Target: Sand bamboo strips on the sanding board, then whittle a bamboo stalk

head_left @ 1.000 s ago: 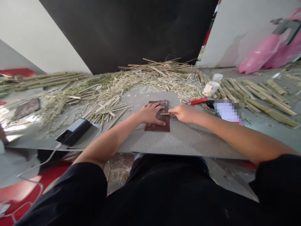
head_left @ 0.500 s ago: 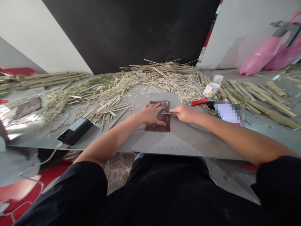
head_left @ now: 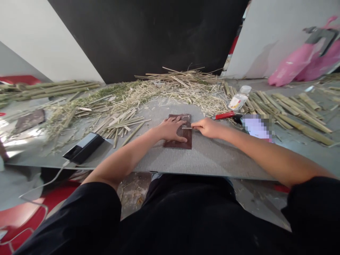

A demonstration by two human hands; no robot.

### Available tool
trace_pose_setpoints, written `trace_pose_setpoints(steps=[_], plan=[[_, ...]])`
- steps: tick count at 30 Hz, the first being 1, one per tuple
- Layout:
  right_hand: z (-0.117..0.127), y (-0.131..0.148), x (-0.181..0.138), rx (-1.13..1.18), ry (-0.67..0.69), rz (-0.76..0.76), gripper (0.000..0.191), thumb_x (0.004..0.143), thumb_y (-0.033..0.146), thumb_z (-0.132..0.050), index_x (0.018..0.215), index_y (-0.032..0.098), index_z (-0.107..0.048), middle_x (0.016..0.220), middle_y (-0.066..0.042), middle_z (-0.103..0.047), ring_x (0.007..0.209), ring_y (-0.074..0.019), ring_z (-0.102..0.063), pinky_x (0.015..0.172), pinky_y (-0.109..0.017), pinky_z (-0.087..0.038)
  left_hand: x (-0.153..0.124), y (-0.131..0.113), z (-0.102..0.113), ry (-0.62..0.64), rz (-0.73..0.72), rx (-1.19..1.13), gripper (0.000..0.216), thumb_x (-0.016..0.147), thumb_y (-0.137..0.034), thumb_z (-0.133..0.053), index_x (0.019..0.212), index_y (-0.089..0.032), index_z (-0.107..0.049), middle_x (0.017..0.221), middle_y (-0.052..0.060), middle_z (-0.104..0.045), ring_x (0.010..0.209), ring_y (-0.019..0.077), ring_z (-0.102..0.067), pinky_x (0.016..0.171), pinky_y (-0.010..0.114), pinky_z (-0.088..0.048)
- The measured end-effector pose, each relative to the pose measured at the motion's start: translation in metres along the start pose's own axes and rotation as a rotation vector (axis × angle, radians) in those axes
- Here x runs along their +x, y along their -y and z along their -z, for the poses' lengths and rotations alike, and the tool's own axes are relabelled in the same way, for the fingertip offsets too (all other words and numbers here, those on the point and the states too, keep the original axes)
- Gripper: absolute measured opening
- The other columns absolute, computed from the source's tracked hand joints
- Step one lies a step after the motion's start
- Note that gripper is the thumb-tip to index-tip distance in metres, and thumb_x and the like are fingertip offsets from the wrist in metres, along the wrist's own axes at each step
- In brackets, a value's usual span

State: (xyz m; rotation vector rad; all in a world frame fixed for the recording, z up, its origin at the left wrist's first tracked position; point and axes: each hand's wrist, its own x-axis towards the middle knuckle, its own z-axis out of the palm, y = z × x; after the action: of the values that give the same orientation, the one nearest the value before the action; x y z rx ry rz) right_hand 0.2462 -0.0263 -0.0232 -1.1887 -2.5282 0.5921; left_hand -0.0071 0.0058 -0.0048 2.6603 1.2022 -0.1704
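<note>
My left hand [head_left: 170, 129] lies flat with fingers spread on a dark brown sheet [head_left: 178, 142] in the middle of the grey table [head_left: 202, 159]. My right hand [head_left: 208, 127] is closed in a pinch on a thin bamboo stick [head_left: 186, 128], whose free end rests on the sheet beside my left fingertips.
Split bamboo strips and shavings [head_left: 159, 88] pile up behind the sheet. Thick bamboo pieces [head_left: 289, 106] lie at the right, with a plastic bottle [head_left: 239, 98] and a red-handled tool [head_left: 224, 114]. A black box [head_left: 83, 147] sits at the left front; pink bags [head_left: 300, 60] stand far right.
</note>
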Motion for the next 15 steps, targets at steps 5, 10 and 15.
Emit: trace_pose_setpoints(steps=[5,10,15], plan=[[0.002,0.001,-0.002,-0.033,0.024,0.073,0.036,0.097,0.02,-0.051,0.113,0.029,-0.081,0.102,-0.005,-0.082,0.087,-0.0229,-0.071,0.077,-0.032,-0.046,-0.002,-0.003,0.004,0.038,0.006,-0.017,0.121,0.072,-0.095,-0.057,0.169,-0.032,-0.021,0.179,0.012,-0.011,0.162,0.0456,-0.015,0.125,0.064,-0.022],[-0.001,-0.006,-0.002,-0.099,-0.038,0.038,0.035,0.097,0.021,-0.054,0.115,0.032,-0.082,0.096,-0.005,-0.082,0.086,-0.0242,-0.072,0.075,-0.032,-0.047,-0.005,-0.007,0.006,0.027,0.01,-0.006,0.121,0.073,-0.093,-0.059,0.169,-0.031,-0.021,0.178,0.013,-0.013,0.161,0.046,-0.018,0.124,0.064,-0.024],[-0.005,-0.011,-0.001,-0.14,-0.068,0.005,0.038,0.097,0.02,-0.054,0.12,0.03,-0.082,0.107,-0.006,-0.083,0.09,-0.0254,-0.074,0.076,-0.034,-0.05,-0.006,-0.008,0.005,0.011,0.013,-0.003,0.12,0.075,-0.093,-0.057,0.17,-0.029,-0.023,0.178,0.015,-0.014,0.16,0.0461,-0.021,0.125,0.062,-0.025]])
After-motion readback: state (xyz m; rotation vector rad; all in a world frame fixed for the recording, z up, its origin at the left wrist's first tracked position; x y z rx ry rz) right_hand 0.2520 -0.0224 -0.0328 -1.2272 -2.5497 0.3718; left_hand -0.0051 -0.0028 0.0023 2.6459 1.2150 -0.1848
